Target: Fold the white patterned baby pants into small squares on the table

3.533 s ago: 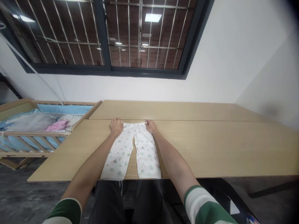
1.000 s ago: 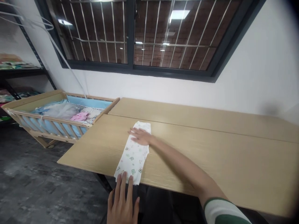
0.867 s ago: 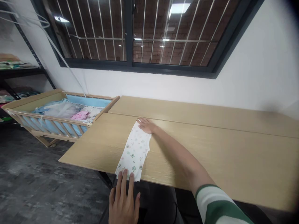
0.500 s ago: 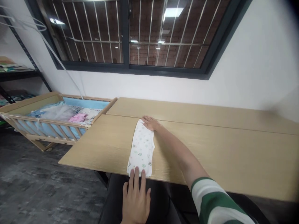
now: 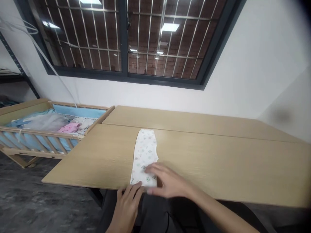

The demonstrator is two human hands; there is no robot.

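A pair of white baby trousers (image 5: 145,149) with small green and grey prints lies folded lengthwise on the wooden table, reaching its front edge. At the near left corner of the trousers is my left hand (image 5: 126,202), fingers stretched and slightly spread over the hem and table edge; its thumb is hard to make out. Above the near right part of the trousers is my right hand (image 5: 167,181), slightly blurred, thumb and fingers apart. Whether its fingertips touch the cloth I cannot tell.
The pale wooden table (image 5: 218,161) runs right along the wall, with a seam across it. A wooden cot (image 5: 54,132) with blue lining, white netting and pink cloth stands at the left. A barred window (image 5: 126,42) is above; a dark shelf (image 5: 14,77) stands far left.
My right hand has drawn back from the far end of the trousers to their near end. My left hand has shifted slightly left along the hem. The view has turned a little.
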